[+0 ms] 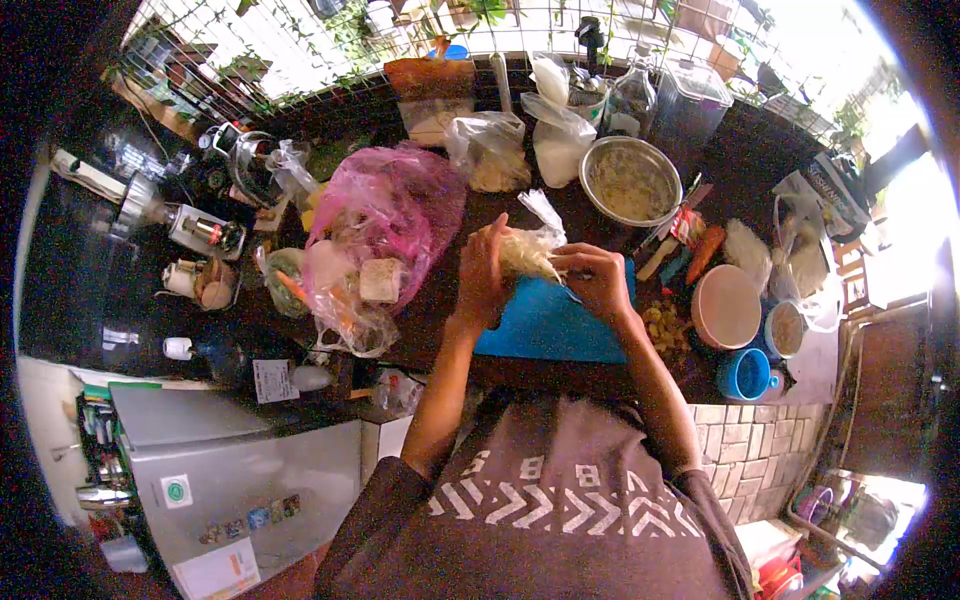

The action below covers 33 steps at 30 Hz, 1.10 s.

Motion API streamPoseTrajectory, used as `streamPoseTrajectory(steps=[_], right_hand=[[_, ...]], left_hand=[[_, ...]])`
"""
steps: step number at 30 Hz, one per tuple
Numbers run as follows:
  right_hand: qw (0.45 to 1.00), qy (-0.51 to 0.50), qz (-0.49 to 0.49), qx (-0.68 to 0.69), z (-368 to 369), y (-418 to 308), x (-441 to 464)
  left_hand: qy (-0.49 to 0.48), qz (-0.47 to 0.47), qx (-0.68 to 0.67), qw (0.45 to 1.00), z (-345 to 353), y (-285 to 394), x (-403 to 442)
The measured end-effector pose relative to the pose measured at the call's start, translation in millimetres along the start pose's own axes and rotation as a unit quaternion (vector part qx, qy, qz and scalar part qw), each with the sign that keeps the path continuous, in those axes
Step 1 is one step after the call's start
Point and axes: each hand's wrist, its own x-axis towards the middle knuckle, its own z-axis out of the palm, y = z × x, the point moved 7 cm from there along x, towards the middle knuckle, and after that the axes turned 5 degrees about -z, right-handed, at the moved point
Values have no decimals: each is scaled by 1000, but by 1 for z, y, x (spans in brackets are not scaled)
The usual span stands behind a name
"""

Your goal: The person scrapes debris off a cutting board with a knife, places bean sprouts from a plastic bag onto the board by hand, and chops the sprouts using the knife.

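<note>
Above the blue cutting board (550, 328) I have a clear plastic bag of pale, thin strands (527, 253), perhaps noodles or sprouts; I cannot tell which. My left hand (483, 268) is wrapped against its left side, fingers pointing up. On the other side my right hand (597, 281) pinches the bag's lower right part between bent fingers. The twisted white end of the bag (543, 212) sticks up behind the strands. A pink plastic bag (385, 215), with a pale block (381, 280) at its front, lies left of my left hand.
Behind stands a steel bowl (631, 181) with pale batter-like contents. Right of the board are a carrot (706, 252), chopped yellowish pieces (664, 325), a pink bowl (726, 306) and a blue cup (744, 374). Filled plastic bags (490, 150) line the back; a grey fridge (250, 490) stands front left.
</note>
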Motion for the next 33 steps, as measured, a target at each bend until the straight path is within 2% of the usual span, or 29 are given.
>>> streamPoseTrajectory(steps=[2,6,9,11,16,18,20,22,26,30,33], right_hand=[[1000,4,1,-3,0,1,-5],[1000,10,7,-9,1,7,-16],[1000,10,2,-22,0,5,-17],[1000,12,3,-16,-1,4,-12],[1000,21,18,8,-2,-9,18],[999,-29,30,-33,5,-6,34],[997,-54,54,-28,2,-31,54],[987,-131,90,-33,10,-27,66],[963,-224,68,-136,22,-36,82],[960,-231,40,-151,28,-34,81],[977,-179,87,-70,26,-24,75]], left_hand=[[-8,-37,-21,999,-2,0,4],[-3,-48,-36,998,-2,-7,4],[12,-23,-22,999,-7,-4,5],[-44,-5,28,999,4,-14,3],[-20,17,19,999,-1,1,3],[-10,16,4,1000,3,9,0],[33,-81,-85,993,-4,15,1],[6,-89,-54,995,8,3,-4],[-18,-68,-22,997,24,-11,-9],[9,-50,-3,999,13,10,-3],[17,-64,-11,998,9,22,4]])
